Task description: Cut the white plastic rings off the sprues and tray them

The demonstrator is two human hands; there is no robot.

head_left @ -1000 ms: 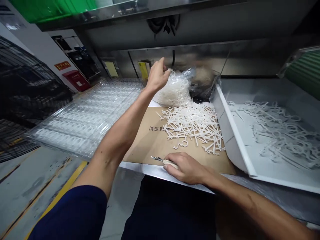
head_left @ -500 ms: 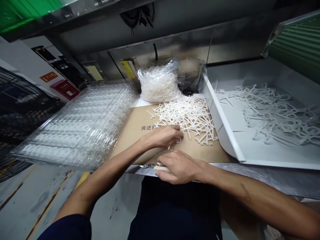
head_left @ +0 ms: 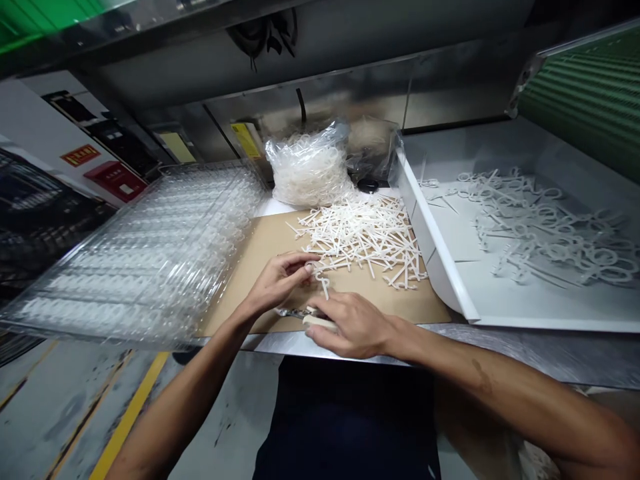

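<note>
My left hand (head_left: 279, 281) pinches one small white plastic part (head_left: 323, 285) just above the brown cardboard sheet (head_left: 260, 257), at the near edge of a loose pile of white plastic parts (head_left: 360, 237). Close beside it, my right hand (head_left: 350, 325) is closed round a small cutting tool (head_left: 314, 322) with a pale handle; the metal tip points left toward the left hand. The two hands nearly touch near the front edge of the steel bench.
A stack of clear plastic blister trays (head_left: 145, 253) lies to the left. A clear bag of white parts (head_left: 310, 167) stands behind the pile. A white tray (head_left: 453, 280) on the right holds several ringed white parts (head_left: 545, 227). A green shutter (head_left: 590, 87) is far right.
My left hand came down from the bag at the back to the pile, took one white part and drew it toward the right hand. The right hand stayed put on the tool.
</note>
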